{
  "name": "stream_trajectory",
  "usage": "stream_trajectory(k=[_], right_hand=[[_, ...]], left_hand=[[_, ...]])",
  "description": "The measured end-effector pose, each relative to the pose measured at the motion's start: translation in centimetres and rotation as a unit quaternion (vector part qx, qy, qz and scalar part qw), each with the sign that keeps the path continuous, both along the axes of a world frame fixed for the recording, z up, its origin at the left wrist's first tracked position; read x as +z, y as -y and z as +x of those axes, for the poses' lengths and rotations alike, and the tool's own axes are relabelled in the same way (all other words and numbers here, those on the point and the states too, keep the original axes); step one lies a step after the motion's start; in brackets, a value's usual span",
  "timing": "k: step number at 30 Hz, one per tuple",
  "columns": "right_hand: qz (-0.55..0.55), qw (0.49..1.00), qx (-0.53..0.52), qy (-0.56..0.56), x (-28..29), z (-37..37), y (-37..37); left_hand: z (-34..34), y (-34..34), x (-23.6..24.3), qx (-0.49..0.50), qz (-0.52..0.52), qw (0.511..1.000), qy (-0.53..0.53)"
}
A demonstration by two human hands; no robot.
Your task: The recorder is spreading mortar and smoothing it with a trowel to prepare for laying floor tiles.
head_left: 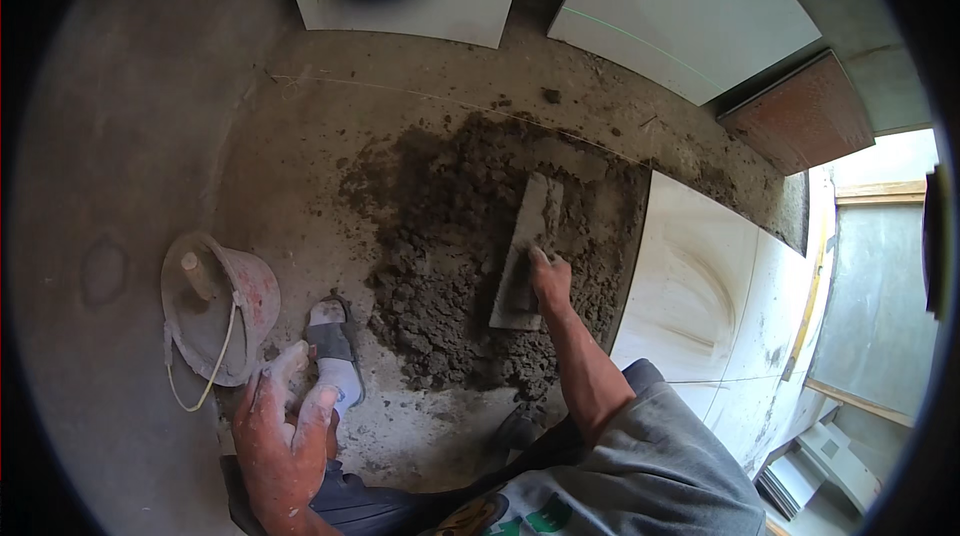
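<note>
My right hand [551,283] is closed around the handle of a long flat trowel [537,211]. The trowel's blade is smeared with grey mortar and lies over a bed of damp, crumbly mortar [425,286] on the floor. To the right of that bed, large white floor tiles [690,281] are laid, one with a brown curved smear. My left hand [285,451], coated in whitish dust, is held low on the left with its fingers apart and nothing in them. Close beyond it stands a dirty bucket [258,291] with a wooden-looking handle [196,276] sticking up inside.
Large white panels [690,11] and a reddish-brown board [800,116] lean along the far side. A thin string [400,90] runs across the floor beyond the mortar. My sandalled foot [338,356] is beside the mortar's left edge. Stacked pale pieces [820,466] lie at lower right.
</note>
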State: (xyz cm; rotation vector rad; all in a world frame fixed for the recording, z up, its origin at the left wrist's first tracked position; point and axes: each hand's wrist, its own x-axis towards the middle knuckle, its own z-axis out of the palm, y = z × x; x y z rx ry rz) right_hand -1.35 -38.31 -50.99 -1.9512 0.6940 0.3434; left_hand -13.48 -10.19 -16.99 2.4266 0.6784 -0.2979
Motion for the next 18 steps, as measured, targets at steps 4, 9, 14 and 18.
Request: stream_trajectory(k=[4, 9, 14, 18], right_hand=[[-0.059, 0.992, 0.104, -0.033, -2.1, 3.7, -3.8], [-0.122, 0.955, 0.269, -0.028, 1.2, 7.8, -7.0], [-0.115, 0.898, 0.418, -0.069, 3.1, 5.9, -8.7], [-0.131, 0.831, 0.536, -0.074, 3.9, 1.0, -10.1]], left_hand=[[-0.4, -0.6, -0.2, 0.002, 0.033, 0.999, -0.012], [0.1, -0.4, -0.2, 0.009, 0.018, 1.000, -0.005], [0.5, 0.5, -0.7, -0.008, 0.019, 1.000, 0.009], [0.7, 0.9, -1.6, -0.016, 0.028, 0.999, 0.041]])
